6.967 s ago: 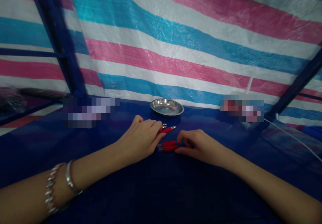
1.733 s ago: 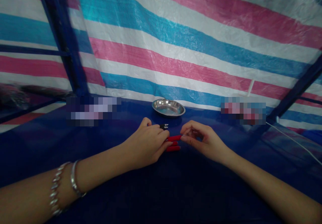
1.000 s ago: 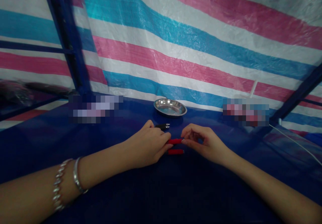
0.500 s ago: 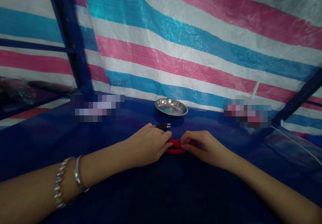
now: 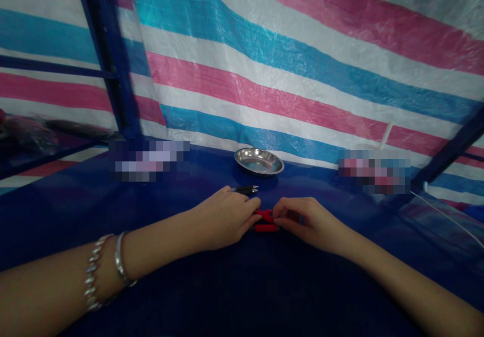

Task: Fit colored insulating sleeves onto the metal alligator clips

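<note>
My left hand lies low over the table, its thumb and forefinger closed at the left end of a slim red piece. From the other side, my right hand pinches the right end of that piece between thumb and fingertip. Just in front lies a second red piece, roughly parallel to the table's front. What kind of things the red pieces are, I cannot make out. Past my left knuckles stick out black pens with silver tips; their rear parts are hidden behind the hand.
A shallow round steel dish stands at the back of the blue table. Blurred-out items lie at the back left and back right. Behind hangs a striped plastic sheet, with a blue metal frame at left.
The whole view has shifted very slightly. Both hands keep their grip at the red piece, with no clear movement.
</note>
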`<state>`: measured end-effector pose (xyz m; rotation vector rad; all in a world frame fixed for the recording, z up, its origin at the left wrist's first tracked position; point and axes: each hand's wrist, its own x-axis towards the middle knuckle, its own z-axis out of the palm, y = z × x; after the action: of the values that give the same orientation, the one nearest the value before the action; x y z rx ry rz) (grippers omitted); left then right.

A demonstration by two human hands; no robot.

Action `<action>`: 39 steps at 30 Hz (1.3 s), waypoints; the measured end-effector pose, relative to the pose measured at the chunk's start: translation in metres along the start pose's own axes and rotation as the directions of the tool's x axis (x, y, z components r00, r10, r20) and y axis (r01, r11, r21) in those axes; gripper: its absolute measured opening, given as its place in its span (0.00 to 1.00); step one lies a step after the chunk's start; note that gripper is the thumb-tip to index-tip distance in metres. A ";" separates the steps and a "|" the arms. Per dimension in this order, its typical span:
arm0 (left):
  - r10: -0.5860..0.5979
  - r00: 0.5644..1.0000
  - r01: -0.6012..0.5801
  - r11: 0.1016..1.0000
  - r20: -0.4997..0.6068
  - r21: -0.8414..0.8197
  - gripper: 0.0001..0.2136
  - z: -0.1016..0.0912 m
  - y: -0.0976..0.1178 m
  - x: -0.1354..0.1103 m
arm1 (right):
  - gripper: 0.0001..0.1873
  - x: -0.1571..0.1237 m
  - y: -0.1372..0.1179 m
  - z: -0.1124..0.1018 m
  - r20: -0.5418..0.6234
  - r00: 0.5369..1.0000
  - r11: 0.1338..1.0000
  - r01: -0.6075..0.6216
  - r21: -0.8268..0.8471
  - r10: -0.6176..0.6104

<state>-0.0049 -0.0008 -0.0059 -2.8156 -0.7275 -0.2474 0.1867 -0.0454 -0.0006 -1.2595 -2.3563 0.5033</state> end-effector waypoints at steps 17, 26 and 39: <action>-0.007 1.000 0.009 0.997 -0.026 0.075 0.11 0.001 0.000 0.002 | 0.06 0.000 0.005 0.002 -0.022 1.000 1.000 -0.014 -0.008 0.013; -0.030 0.998 0.032 0.999 -0.051 0.026 0.13 -0.005 0.002 0.004 | 0.09 0.001 0.009 0.001 -0.167 0.985 0.998 -0.056 -0.036 0.049; 0.018 0.988 -0.014 0.999 -0.152 0.031 0.12 -0.007 0.004 0.005 | 0.09 0.002 0.007 -0.002 -0.142 0.987 0.996 0.067 -0.055 -0.075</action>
<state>0.0006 -0.0043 0.0014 -2.7366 -0.6687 -0.4397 0.1915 -0.0393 -0.0022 -1.1871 -2.2960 0.3218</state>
